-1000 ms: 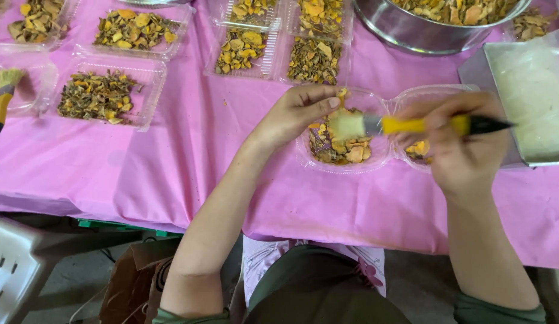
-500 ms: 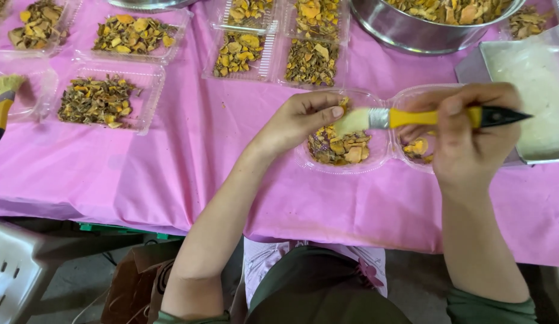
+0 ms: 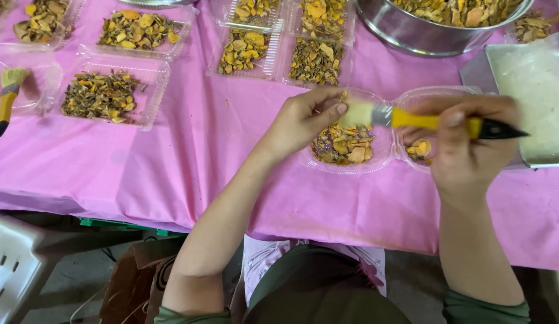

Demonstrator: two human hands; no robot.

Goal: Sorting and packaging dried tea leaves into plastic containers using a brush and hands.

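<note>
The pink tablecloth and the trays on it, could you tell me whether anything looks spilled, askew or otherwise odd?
Nothing stands out. The dried yellow-orange slices sit inside their clear plastic trays and the steel bowl, with none loose on the pink tablecloth. The right hand holds a yellow-handled brush against the left hand; a second brush rests in a tray.

Glossy clear plastic trays (image 3: 345, 165), a shiny metal bowl (image 3: 423, 39), and seemingly smooth pink cloth (image 3: 201, 156).
</note>
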